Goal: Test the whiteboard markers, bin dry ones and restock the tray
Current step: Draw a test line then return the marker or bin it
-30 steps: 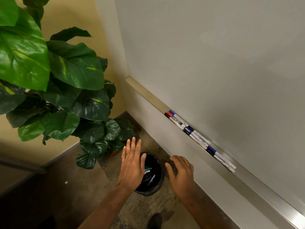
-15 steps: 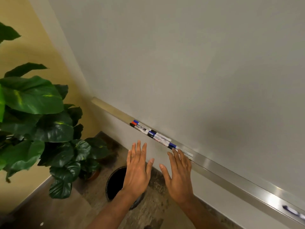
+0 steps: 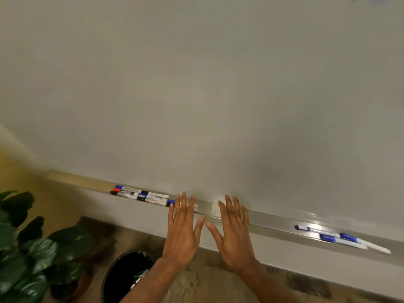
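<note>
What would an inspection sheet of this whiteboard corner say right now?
Surface: whiteboard with a metal tray along its lower edge.
Job's things: left group of markers and right group of markers lie in the tray; black bin on the floor holds a few markers.
Clutter: nothing seen.
Hands: left hand and right hand flat, fingers spread, holding nothing, in front of the tray.
Cables: nothing seen.
Surroundings: leafy plant beside the bin; mottled floor.

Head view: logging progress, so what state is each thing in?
Left hand: open, fingers spread, holding nothing.
Right hand: open, fingers spread, holding nothing.
Left cluster of whiteboard markers: lying in silver metal tray.
Right blue-capped markers: lying in tray.
Round black bin: holds markers.
</note>
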A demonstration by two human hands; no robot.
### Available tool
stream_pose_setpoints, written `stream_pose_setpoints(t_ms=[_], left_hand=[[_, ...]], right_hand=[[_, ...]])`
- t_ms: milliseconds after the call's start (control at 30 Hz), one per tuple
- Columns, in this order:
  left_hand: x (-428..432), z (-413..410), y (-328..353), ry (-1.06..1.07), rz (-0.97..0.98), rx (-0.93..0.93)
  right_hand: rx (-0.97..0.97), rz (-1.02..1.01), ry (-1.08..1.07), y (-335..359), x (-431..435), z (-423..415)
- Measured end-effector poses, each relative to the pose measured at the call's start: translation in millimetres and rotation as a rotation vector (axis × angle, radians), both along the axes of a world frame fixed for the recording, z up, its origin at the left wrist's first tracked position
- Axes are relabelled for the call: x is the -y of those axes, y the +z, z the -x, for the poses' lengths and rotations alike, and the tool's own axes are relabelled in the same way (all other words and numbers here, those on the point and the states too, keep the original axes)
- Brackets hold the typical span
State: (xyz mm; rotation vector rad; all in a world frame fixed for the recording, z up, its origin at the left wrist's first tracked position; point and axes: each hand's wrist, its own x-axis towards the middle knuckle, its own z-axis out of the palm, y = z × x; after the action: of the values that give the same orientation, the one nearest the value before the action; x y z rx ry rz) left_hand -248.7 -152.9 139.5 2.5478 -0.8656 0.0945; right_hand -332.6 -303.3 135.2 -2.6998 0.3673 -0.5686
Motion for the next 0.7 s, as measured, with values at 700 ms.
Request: stream_pose_setpoints(t_ms=[700], left_hand=[[193, 72, -34, -0.369, -0.161, -0.032]], right_hand=[[-0.185, 0.049, -0.453, -56, 191, 139]])
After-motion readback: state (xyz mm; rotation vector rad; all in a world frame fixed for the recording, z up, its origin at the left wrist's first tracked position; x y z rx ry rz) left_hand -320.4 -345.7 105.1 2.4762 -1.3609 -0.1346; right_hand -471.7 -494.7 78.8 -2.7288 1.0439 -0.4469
